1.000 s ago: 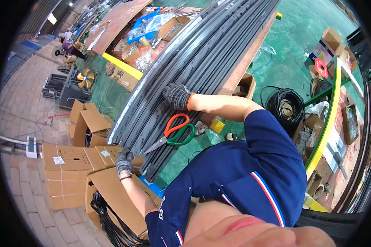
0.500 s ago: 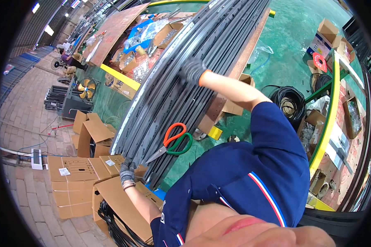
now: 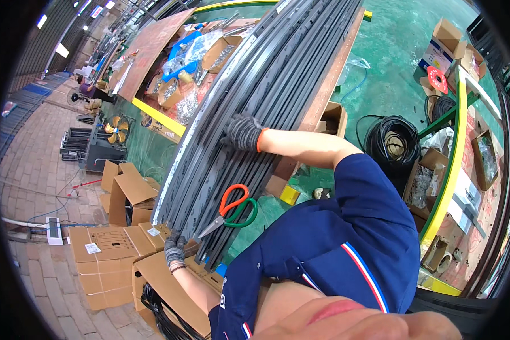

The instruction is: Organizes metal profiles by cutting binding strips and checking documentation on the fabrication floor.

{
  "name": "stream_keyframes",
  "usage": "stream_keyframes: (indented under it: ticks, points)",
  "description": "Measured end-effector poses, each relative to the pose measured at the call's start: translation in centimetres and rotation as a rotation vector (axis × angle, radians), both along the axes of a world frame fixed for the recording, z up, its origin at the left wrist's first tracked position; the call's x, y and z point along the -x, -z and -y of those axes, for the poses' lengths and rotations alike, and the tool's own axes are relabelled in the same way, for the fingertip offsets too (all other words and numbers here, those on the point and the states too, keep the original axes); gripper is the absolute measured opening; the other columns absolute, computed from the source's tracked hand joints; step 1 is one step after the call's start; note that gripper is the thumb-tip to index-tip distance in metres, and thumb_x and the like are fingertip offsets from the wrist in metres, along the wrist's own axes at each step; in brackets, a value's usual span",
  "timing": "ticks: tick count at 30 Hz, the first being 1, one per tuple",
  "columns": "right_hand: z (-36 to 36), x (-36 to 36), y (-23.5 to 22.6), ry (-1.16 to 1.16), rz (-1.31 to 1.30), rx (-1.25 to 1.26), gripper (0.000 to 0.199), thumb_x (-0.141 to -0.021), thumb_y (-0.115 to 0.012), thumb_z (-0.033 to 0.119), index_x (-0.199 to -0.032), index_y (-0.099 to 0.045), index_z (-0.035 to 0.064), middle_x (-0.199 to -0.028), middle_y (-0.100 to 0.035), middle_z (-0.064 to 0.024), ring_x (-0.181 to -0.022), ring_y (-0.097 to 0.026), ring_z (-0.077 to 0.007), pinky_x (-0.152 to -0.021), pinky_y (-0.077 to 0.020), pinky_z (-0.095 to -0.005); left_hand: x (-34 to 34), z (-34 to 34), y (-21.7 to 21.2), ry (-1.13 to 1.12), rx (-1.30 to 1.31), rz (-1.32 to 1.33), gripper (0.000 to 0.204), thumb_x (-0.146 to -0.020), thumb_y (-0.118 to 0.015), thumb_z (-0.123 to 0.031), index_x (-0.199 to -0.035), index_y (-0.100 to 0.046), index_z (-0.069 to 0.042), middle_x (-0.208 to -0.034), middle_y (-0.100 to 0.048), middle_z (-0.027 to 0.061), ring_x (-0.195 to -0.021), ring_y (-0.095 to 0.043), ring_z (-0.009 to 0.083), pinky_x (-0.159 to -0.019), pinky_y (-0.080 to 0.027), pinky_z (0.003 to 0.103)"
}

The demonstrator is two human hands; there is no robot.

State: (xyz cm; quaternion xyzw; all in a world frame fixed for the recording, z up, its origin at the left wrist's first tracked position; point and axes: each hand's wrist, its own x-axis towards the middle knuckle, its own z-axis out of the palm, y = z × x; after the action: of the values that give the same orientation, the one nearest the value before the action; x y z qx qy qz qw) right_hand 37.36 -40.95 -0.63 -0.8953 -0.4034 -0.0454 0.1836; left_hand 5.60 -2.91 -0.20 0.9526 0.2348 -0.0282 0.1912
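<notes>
A long bundle of dark grey and black strips (image 3: 266,96) runs from the near edge of the workbench to the far end. At its near end my left hand (image 3: 175,249), in a grey knit glove, has its fingers closed on the end of a strip. Farther up, my right hand (image 3: 245,133), in a striped grey glove with an orange cuff, lies over the strips with fingers curled down around one; its fingertips are partly hidden. Scissors (image 3: 228,212) with one orange and one green handle rest on the strips between the hands, blades toward my left hand.
Cardboard boxes (image 3: 105,260) stand at the near left, one holding black cable (image 3: 164,317). Trays and boxes of small metal parts (image 3: 218,54) lie on the bench beyond. Coiled black hose (image 3: 392,146) and a yellow-edged table (image 3: 450,187) are at the right.
My right hand has moved nearer along the strips and a little left, and its blur is gone. My left hand keeps its hold at the near end; the view has shifted slightly.
</notes>
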Motion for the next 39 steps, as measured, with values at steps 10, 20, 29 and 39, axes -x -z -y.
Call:
stream_keyframes:
  ticks: [10, 20, 29, 39]
  points:
    - [5.2, -6.2, -1.2, 0.161, 0.128, 0.016, 0.032, -0.079, -0.05, 0.036, -0.079, -0.067, 0.0087, -0.075, -0.064, -0.0138, -0.073, -0.061, -0.0306, -0.067, -0.0473, -0.0426, -2.1, 3.6, -1.4, -0.111, 0.146, -0.011, 0.028, -0.079, -0.052, 0.004, -0.107, -0.057, 0.002, -0.097, -0.059, 0.0145, -0.085, -0.056, 0.0207, -0.073, -0.047, 0.028]
    - [1.0, -1.6, 0.5, -0.158, -0.02, 0.129, 0.039, -0.08, -0.049, 0.044, -0.093, -0.066, 0.0109, -0.098, -0.059, -0.014, -0.095, -0.053, -0.0291, -0.076, -0.0437, -0.0413, -0.6, 1.3, -0.9, -0.048, -0.107, -0.084, 0.028, -0.081, -0.056, -0.009, -0.106, -0.056, 0.004, -0.104, -0.059, 0.0174, -0.097, -0.056, 0.0281, -0.086, -0.042, 0.033]
    - [8.1, -8.7, 0.9, 0.0, 0.183, -0.034, 0.022, -0.074, -0.055, 0.032, -0.087, -0.067, 0.0184, -0.086, -0.064, -0.0088, -0.084, -0.06, -0.0283, -0.075, -0.047, -0.0386, -0.8, 2.7, -1.3, -0.058, -0.143, -0.098, 0.028, -0.082, -0.054, -0.01, -0.107, -0.057, 0.002, -0.107, -0.059, 0.0171, -0.101, -0.054, 0.0297, -0.089, -0.04, 0.035]
    - [1.5, -3.6, 2.2, -0.037, -0.007, 0.069, 0.035, -0.079, -0.048, 0.032, -0.092, -0.065, 0.004, -0.105, -0.058, -0.0186, -0.102, -0.051, -0.0342, -0.087, -0.0375, -0.0482, -0.9, 0.5, -0.1, -0.059, -0.123, -0.084, 0.031, -0.08, -0.052, -0.003, -0.11, -0.056, 0.0, -0.111, -0.057, 0.0175, -0.105, -0.052, 0.0289, -0.091, -0.039, 0.034]
